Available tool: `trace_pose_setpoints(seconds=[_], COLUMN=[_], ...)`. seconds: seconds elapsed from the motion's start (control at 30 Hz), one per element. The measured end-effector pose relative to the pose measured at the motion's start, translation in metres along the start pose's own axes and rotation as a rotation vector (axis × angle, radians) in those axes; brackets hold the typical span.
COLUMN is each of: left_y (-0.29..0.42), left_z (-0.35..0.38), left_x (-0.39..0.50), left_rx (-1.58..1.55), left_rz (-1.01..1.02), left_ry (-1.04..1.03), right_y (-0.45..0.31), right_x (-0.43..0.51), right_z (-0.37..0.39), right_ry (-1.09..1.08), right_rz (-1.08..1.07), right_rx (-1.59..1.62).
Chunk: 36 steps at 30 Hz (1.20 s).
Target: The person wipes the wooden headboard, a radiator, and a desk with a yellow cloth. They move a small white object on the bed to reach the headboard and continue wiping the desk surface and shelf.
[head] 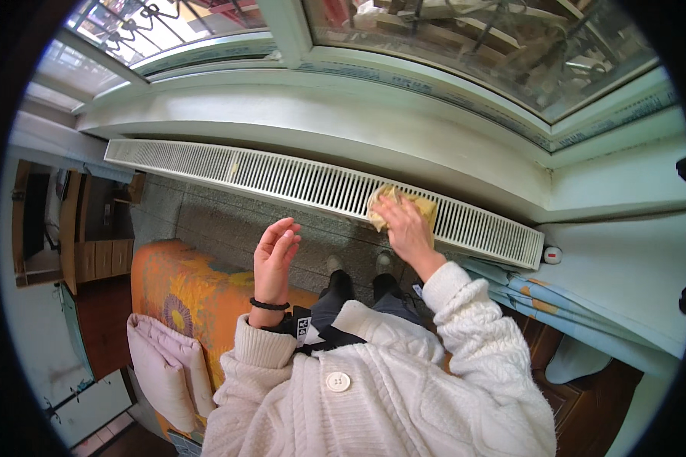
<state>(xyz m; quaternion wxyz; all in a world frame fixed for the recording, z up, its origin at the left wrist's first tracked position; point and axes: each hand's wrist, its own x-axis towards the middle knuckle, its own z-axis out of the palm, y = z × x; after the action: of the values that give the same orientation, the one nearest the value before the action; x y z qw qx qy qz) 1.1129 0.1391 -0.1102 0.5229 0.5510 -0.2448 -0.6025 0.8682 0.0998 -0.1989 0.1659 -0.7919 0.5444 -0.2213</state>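
Note:
Below the window runs a long white radiator (297, 181) with a slatted top grille. My right hand (403, 223) presses a crumpled yellow cloth (425, 207) against the grille, right of its middle. The cloth spreads out on both sides of my fingers. My left hand (276, 245) is raised in the air in front of the radiator, with its fingers loosely bent and apart and nothing in them. A black band circles the left wrist.
A pale windowsill (331, 117) lies behind the radiator, under framed windows. A bed with an orange flowered cover (200, 280) and a folded pink quilt (163, 365) stands at left. Blue curtain fabric (549, 303) hangs at right. Wooden furniture (103, 260) stands at far left.

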Motion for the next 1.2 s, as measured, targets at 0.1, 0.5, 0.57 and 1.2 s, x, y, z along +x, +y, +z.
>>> trace_pose_setpoints(seconds=[0.1,0.5,0.57,1.2], left_y=[-0.001,0.006,0.005,0.021], left_z=[-0.009,-0.044,-0.050,-0.123], left_x=[-0.003,-0.007,-0.005,0.008], left_rx=[-0.014,-0.130,-0.138,-0.183], left_rz=[0.008,0.020,0.022,0.019], left_ry=[0.039,0.153,0.155,0.210], right_y=[0.008,-0.025,-0.024,-0.094], right_x=[0.046,0.038,0.064,0.140], right_z=[0.014,0.022,0.028,0.084], right_ry=[-0.064,-0.086,-0.070,-0.173], right_rz=[0.063,-0.073,-0.082,-0.029], right_rx=[-0.067,0.045,-0.029,0.040])
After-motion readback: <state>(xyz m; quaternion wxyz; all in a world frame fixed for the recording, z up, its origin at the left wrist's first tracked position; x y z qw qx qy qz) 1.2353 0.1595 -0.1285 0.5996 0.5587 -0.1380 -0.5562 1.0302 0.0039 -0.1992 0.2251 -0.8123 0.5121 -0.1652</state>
